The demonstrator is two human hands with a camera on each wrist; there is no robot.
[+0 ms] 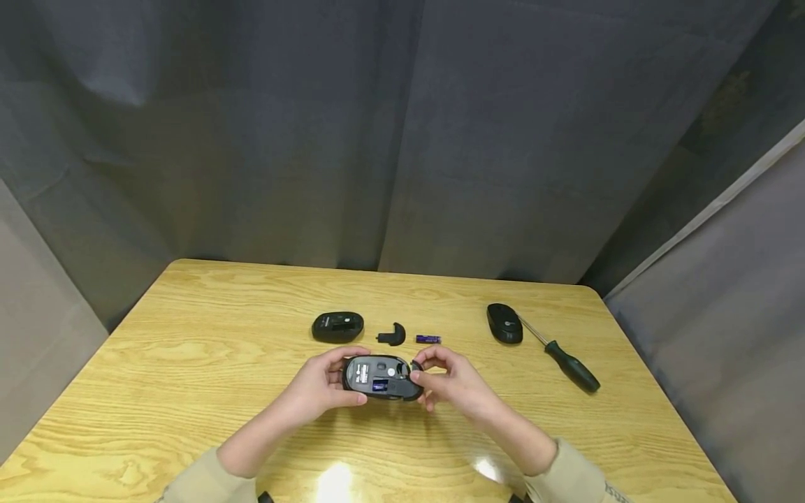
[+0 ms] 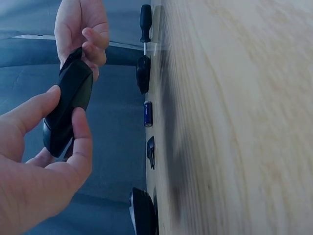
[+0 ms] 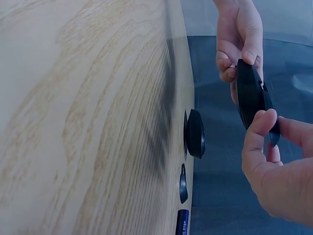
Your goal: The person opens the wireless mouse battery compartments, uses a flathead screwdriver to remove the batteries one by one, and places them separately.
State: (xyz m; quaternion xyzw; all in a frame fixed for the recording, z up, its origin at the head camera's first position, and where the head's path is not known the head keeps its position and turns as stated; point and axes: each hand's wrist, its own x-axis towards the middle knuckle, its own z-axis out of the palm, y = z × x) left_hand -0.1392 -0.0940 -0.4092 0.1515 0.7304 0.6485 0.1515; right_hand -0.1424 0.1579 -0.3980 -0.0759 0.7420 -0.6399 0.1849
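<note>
My left hand (image 1: 314,384) grips a black computer mouse (image 1: 363,375) by its left end, underside up, above the table. A blue battery (image 1: 380,385) shows in the slot in the mouse's underside. At the mouse's right end, my right hand (image 1: 458,383) pinches a dark battery cover (image 3: 270,110) between thumb and fingers. In the right wrist view the cover stands at a tilt against the underside, one end apart from the mouse body. The left wrist view shows the left thumb and fingers on opposite sides of the mouse (image 2: 66,107).
Behind the hands, a second mouse (image 1: 338,327) lies underside up with its slot uncovered. Right of it are a loose hooked battery cover (image 1: 396,335) and a blue battery (image 1: 428,339). Farther right, a third mouse (image 1: 505,323) sits beside a green-handled screwdriver (image 1: 572,367) on the wooden table (image 1: 220,335).
</note>
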